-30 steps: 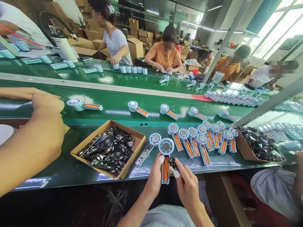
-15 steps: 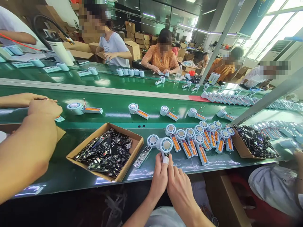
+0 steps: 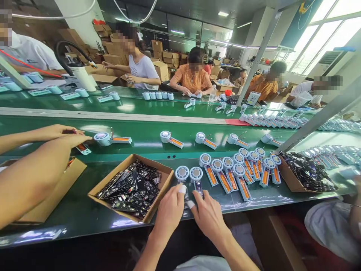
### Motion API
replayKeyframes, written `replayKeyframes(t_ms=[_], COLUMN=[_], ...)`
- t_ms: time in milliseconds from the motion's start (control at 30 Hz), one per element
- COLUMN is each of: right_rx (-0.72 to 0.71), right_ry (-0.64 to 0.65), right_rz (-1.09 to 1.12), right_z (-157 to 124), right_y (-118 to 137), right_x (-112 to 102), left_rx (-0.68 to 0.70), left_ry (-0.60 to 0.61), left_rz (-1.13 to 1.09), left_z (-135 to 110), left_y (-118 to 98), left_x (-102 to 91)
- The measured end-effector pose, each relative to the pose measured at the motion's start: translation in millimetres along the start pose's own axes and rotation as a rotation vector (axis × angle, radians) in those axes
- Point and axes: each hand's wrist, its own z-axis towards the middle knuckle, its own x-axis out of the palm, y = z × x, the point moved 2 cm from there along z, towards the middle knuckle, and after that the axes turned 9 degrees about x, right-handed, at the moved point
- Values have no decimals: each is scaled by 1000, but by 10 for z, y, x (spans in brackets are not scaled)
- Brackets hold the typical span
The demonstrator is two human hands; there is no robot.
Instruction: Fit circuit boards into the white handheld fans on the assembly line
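Both my hands rest on the near green table edge, with white finger cots on some fingertips. My left hand [image 3: 169,207] is curled with its fingertips on the handle of a pale blue fan unit [image 3: 182,173]. My right hand [image 3: 208,214] is closed over the handle of a second fan unit [image 3: 196,174], where a dark circuit board shows. Both units lie flat, side by side. An open cardboard box [image 3: 158,203] of black circuit boards sits just left of my left hand.
A row of several fan units with orange batteries [image 3: 238,171] lies to the right, then another box of boards [image 3: 291,180]. More units [image 3: 172,138] ride the green belt. A co-worker's hands [image 3: 66,137] work at the left above a flat cardboard box [image 3: 50,199]. Other people sit opposite.
My hands moved forward and set the fan unit down on the table next to the other one. The right hand's circuit board now sits on its handle. The camera tilted up slightly.
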Motion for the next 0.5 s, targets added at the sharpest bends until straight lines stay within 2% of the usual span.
replayKeyframes(t_ms=[67, 133, 233, 300, 367, 400, 433, 500], right_rx=[-10, 41, 180, 203, 139, 89, 37, -51], right_ry=[7, -26, -78, -57, -5, 19, 28, 62], right_rz=[9, 13, -41, -55, 15, 76, 153, 223], right_z=[140, 276, 435, 499, 558, 606, 684, 968], right_y=[143, 297, 467, 469, 343, 232, 98, -206], right_x=[-36, -4, 163, 260, 235, 156, 32, -304], left_rx=[-17, -36, -84, -97, -57, -17, 24, 92], left_ry=[27, 10, -52, -131, -251, -312, -345, -320], left_rz=[-129, -250, -381, -411, -391, -375, -365, -330], left_z=[24, 57, 80, 43, -41, -91, -138, -198], left_y=[16, 34, 88, 144, 209, 241, 270, 311], left_x=[7, -1, 6, 26, 52, 71, 100, 185])
